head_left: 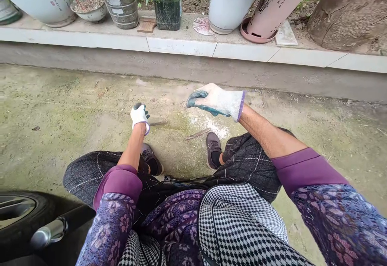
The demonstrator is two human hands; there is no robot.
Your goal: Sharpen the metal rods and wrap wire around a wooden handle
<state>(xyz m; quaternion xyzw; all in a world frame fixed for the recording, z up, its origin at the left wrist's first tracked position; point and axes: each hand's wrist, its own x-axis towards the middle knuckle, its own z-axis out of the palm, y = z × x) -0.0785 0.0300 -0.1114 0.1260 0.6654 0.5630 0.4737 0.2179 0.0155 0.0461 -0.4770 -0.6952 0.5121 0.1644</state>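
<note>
1. Well, the left hand [140, 117], in a white glove with green-stained fingers, is curled almost shut above the ground. Nothing shows in its grip, though the fingers hide the palm.
2. The right hand [215, 101], gloved the same way, is partly open, palm down, with fingers loosely curved. It holds nothing.
3. A thin stick [157, 123] lies just beside the left hand, and a second stick [198, 134] lies below and left of the right hand, next to a patch of white powder [213, 127]. Neither hand touches them.
4. The concrete [75, 137] runs well out to both sides and ahead to a low kerb [181, 46] lined with plant pots [231, 6]. The person's shoes [213, 149] sit close below the hands, and a tyre [21, 217] stands at the lower left.
</note>
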